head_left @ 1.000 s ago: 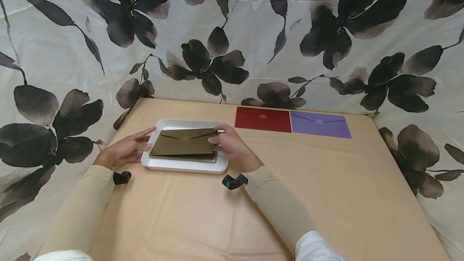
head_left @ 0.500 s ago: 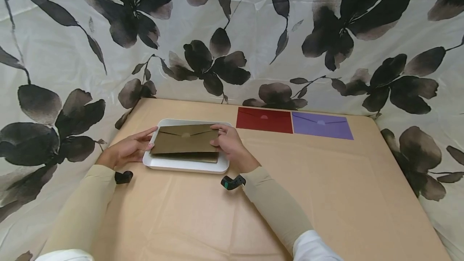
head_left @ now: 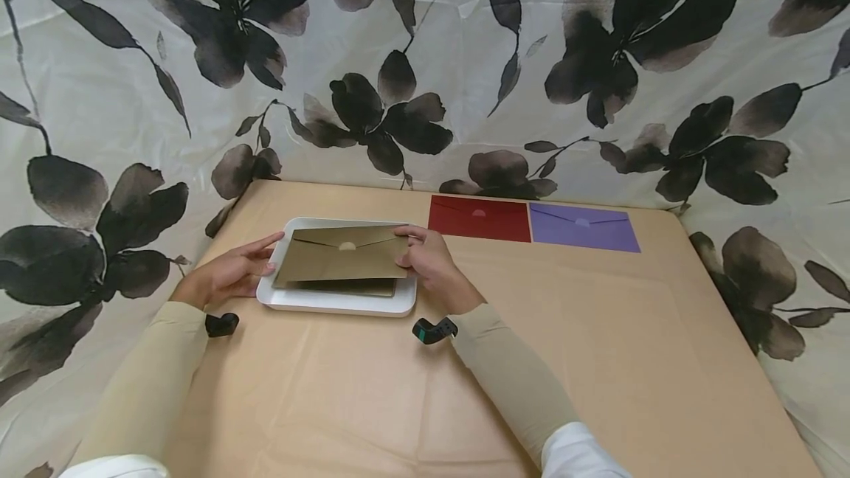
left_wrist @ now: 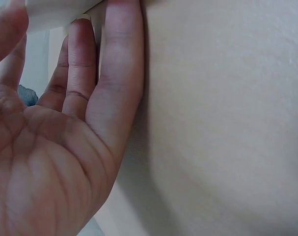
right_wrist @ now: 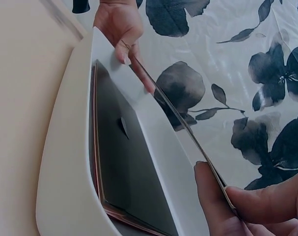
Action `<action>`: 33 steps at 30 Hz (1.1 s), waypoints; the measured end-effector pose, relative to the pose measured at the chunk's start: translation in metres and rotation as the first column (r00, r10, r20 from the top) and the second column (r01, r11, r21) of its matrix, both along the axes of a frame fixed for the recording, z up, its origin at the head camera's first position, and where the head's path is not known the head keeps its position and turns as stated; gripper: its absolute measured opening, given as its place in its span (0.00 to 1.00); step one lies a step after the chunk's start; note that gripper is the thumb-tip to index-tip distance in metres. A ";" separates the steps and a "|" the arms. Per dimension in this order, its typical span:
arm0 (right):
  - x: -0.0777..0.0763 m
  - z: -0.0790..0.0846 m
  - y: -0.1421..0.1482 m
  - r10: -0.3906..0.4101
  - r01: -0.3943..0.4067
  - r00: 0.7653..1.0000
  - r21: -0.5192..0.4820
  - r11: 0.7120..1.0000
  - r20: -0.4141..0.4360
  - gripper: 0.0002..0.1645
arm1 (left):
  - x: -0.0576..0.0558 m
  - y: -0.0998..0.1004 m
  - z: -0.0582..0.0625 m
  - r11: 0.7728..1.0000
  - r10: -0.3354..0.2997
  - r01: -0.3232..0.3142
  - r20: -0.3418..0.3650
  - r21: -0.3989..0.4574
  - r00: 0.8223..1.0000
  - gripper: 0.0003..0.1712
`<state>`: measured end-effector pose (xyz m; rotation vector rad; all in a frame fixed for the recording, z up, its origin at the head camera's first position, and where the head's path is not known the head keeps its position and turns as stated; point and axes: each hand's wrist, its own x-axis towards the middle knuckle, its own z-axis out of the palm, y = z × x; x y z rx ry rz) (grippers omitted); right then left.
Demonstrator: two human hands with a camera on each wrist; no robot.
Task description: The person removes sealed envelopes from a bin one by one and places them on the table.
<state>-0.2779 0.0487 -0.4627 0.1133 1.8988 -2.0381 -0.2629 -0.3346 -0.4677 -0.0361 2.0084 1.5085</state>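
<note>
Right hand (head_left: 432, 264), thumb opposing fingers, pinches the adjacent edge of an olive envelope (head_left: 341, 255), which extends leftward over a white tray (head_left: 332, 306). Left hand (head_left: 232, 271), fingers extended, touches the tray's nearer end.

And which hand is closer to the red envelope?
The right hand: it pinches a brown envelope, just below and left of the red envelope. The left hand is farther off, at the left end of the white tray.

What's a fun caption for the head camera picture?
Right hand holds an olive-brown envelope over a white tray, left hand at its edge; red envelope and purple envelope nearby.
</note>
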 end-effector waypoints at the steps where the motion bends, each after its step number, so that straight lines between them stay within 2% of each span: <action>1: 0.000 0.000 0.001 -0.002 0.002 1.000 0.001 1.000 0.002 0.35 | 0.000 -0.001 0.000 1.000 0.002 -0.002 0.002 0.007 1.000 0.51; 6: -0.001 0.002 0.008 0.006 -0.006 1.000 0.008 1.000 0.000 0.35 | 0.001 -0.004 -0.002 1.000 0.002 -0.002 0.009 0.030 1.000 0.51; 16: -0.001 0.001 0.025 0.009 -0.009 1.000 0.009 1.000 0.006 0.34 | 0.001 -0.006 -0.004 1.000 -0.005 0.005 0.002 -0.022 1.000 0.50; 33: -0.003 0.002 0.051 0.019 -0.019 1.000 -0.013 1.000 0.023 0.36 | -0.002 -0.002 -0.003 1.000 -0.010 0.010 0.006 0.007 1.000 0.52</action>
